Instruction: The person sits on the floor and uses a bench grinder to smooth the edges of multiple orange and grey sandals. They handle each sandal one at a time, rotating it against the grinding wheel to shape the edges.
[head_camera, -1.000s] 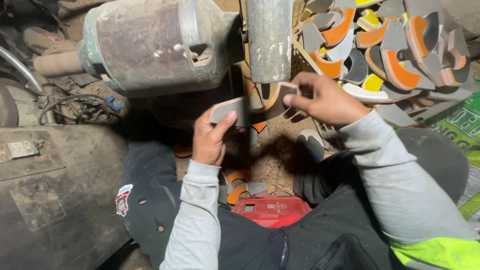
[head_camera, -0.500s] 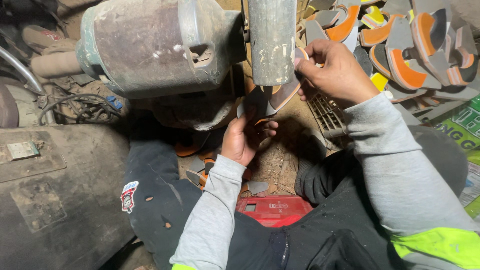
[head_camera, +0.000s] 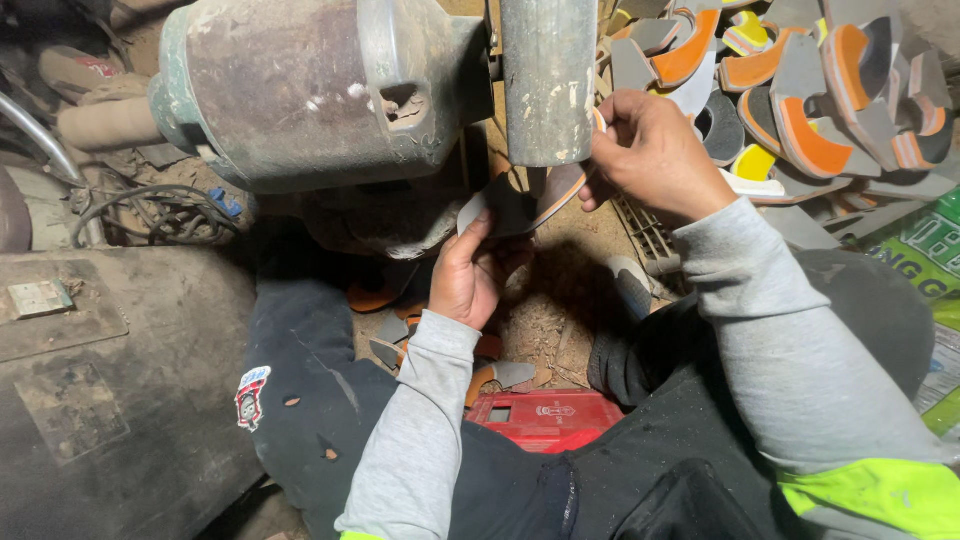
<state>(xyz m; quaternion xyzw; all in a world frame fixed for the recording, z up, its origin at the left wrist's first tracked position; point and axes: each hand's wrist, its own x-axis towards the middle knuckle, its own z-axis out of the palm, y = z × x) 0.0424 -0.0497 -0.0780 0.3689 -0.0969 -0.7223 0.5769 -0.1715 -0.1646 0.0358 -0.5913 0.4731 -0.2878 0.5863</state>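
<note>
Since a second ago both hands have lifted the shoe sole (head_camera: 520, 205) up against the grinding wheel (head_camera: 548, 80); grinding looks underway. The left hand (head_camera: 470, 275) pinches its lower end and the right hand (head_camera: 650, 150) its upper, each grip closed. The sole's long axis slants from lower left to upper right.

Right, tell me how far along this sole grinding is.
Done, by the look of it: a pile of grey and orange sole pieces lies heaped beside the grinding wheel. In hand: the left hand and right hand hold one sole piece up under the wheel. Left: a few pieces on the floor between the knees; whether those are waiting or scrap, I cannot tell.
</note>
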